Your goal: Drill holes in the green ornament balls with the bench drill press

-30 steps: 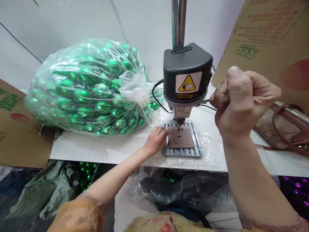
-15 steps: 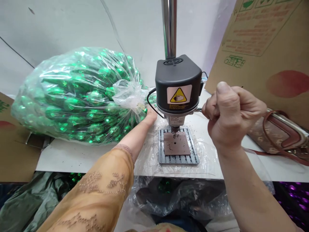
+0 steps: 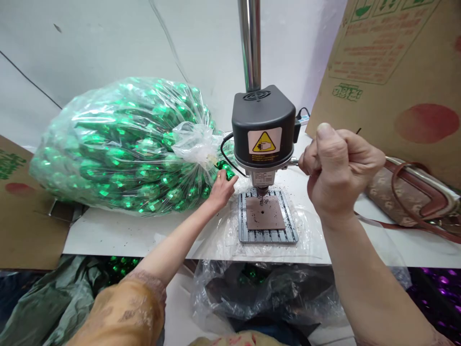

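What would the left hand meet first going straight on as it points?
The green faceted piece directly ahead of the left hand, apparently touching it. Beyond that, probably the black cable beside the drill head, though depth is unclear.

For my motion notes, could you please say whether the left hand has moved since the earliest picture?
Yes: the left hand has moved left and farther back, from the left edge of the slotted drill-press base to a green faceted piece.

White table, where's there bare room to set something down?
The lightly specked strip bordered by bag, left box, left arm and front edge. It's crowded around the drill: plate, plastic wrap, left hand, right hand.
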Action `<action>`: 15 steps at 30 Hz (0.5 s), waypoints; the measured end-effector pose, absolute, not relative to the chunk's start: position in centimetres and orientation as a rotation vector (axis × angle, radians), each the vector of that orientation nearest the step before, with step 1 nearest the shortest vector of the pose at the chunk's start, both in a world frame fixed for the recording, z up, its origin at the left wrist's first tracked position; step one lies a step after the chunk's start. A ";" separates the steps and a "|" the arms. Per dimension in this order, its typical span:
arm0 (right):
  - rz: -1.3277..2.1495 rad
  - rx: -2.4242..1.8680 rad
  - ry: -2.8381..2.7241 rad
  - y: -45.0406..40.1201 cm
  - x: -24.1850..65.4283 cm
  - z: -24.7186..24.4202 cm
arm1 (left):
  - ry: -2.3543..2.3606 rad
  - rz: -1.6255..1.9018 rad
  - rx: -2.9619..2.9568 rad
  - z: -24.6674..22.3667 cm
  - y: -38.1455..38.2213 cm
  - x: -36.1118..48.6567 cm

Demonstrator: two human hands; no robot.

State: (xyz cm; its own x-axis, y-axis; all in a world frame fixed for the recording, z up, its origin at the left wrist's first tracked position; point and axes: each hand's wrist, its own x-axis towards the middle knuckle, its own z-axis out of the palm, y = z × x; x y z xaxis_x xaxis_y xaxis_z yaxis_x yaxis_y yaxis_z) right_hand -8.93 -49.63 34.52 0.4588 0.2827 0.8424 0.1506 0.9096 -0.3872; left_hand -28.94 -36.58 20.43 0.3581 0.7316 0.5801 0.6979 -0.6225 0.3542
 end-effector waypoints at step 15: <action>-0.020 -0.590 -1.155 -49.5 -8.6 33.9 | 0.773 1.212 0.975 19.2 -45.5 -25.4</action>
State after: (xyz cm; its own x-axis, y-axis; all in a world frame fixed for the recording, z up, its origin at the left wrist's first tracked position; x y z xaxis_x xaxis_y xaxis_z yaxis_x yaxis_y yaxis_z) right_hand -8.60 -49.47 33.87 0.4215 0.2805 0.8623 0.3106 0.8488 -0.4279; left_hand -25.36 -45.45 19.15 0.2017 0.9793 0.0180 -0.3973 0.0650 0.9154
